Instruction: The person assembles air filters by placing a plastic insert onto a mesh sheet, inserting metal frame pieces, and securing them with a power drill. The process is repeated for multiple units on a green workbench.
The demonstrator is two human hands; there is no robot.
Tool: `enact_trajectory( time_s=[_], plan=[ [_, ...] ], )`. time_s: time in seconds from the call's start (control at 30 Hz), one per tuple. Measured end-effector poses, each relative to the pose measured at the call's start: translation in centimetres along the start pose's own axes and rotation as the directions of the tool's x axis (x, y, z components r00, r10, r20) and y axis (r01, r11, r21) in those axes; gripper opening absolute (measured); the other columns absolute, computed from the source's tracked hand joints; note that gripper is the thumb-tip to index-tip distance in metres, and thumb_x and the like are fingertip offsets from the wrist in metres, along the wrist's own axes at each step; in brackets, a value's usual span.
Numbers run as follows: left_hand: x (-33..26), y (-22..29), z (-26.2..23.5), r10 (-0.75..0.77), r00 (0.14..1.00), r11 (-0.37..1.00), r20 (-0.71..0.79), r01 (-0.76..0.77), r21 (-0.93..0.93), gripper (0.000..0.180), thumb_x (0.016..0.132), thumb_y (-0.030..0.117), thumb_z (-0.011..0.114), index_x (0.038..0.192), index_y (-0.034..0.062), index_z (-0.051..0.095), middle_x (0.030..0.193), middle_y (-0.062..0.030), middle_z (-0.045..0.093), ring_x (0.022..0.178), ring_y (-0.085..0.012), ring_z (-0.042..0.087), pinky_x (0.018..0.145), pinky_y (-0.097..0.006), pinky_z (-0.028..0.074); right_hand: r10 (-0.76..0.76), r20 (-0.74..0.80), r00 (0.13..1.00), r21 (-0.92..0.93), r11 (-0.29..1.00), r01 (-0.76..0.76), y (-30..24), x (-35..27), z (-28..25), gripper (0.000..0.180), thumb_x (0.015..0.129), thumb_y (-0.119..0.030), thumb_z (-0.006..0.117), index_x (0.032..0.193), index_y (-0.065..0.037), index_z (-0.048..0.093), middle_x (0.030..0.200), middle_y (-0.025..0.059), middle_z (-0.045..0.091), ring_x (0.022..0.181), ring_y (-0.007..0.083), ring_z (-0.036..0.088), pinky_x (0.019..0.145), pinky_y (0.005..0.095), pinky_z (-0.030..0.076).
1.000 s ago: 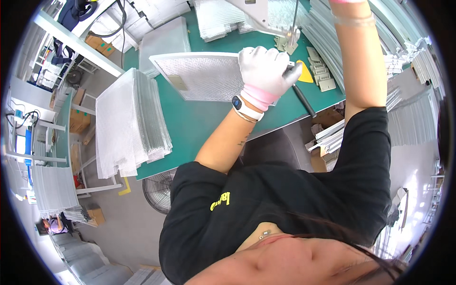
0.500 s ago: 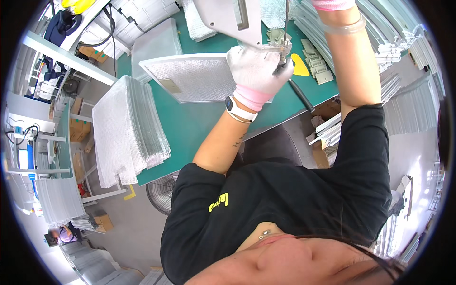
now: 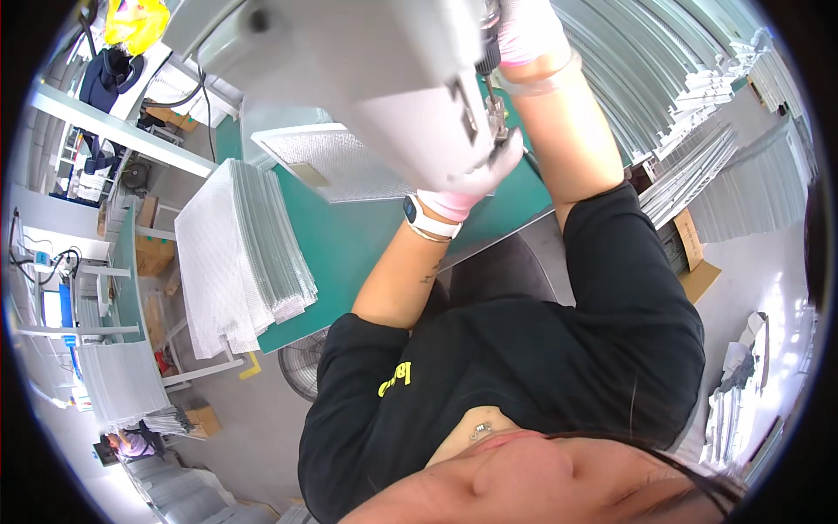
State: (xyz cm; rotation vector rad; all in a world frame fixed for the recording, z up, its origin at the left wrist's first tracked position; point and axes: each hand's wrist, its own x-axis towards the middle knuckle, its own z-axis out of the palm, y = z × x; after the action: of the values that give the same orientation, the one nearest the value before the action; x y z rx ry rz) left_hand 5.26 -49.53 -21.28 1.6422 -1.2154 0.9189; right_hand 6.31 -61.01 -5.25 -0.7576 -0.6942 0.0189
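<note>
My left hand [image 3: 478, 177], in a white glove with a pink cuff, has its fingers curled at the lower end of a large grey-white machine [image 3: 349, 79], which partly hides it. What they grip is hidden. A thin bit [image 3: 491, 92] below a black chuck [image 3: 489, 54] points down to a small metal fixture [image 3: 497, 118] by these fingers. My right hand [image 3: 528, 31], gloved too, is beside the chuck at the upper edge; its fingers do not show. A white-framed mesh panel [image 3: 345, 162] stands tilted on the green table [image 3: 301, 218], running behind the machine and my left wrist.
Stacked mesh sheets [image 3: 231, 253] overhang the table's left edge. Long white frame strips [image 3: 628, 70] are piled at the upper right. A fan [image 3: 303, 362] stands under the table, a cardboard box [image 3: 698, 271] at right. Another person [image 3: 131, 443] is far off at lower left.
The machine now fills more of the view and covers much of my left hand. My right hand and forearm have moved left, toward the chuck. The yellow scraper and small plates no longer show.
</note>
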Motion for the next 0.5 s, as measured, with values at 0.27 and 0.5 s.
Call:
enact_trajectory(
  time_s=[0.27,0.5],
  plan=[
    [0.3,0.6,-0.5,0.000,0.993,0.998,0.117,0.009,-0.069,0.013,0.078,0.009,0.075,0.089,0.0053,0.068,0.066,-0.0063,0.059,0.058,-0.0239,0.057,0.054,-0.037,0.044,-0.120,0.026,0.992,-0.042,0.992,0.121,1.4,-1.2,-1.4,0.017,0.096,-0.012,0.060,0.102,0.003,0.065,0.080,0.0078,0.070,0.056,0.0147,0.064,0.051,0.0238,0.051],
    [0.1,1.1,-1.6,-0.099,0.967,0.993,0.234,0.080,0.087,0.015,0.081,0.017,0.076,0.087,0.0061,0.067,0.069,-0.0066,0.062,0.062,-0.0246,0.060,0.057,-0.038,0.045,-0.277,-0.191,0.942,-0.164,0.955,0.248,2.2,-2.1,-1.9,0.020,0.093,-0.014,0.061,0.104,0.002,0.068,0.089,0.0062,0.072,0.073,0.0119,0.067,0.065,0.0224,0.052]
  ],
)
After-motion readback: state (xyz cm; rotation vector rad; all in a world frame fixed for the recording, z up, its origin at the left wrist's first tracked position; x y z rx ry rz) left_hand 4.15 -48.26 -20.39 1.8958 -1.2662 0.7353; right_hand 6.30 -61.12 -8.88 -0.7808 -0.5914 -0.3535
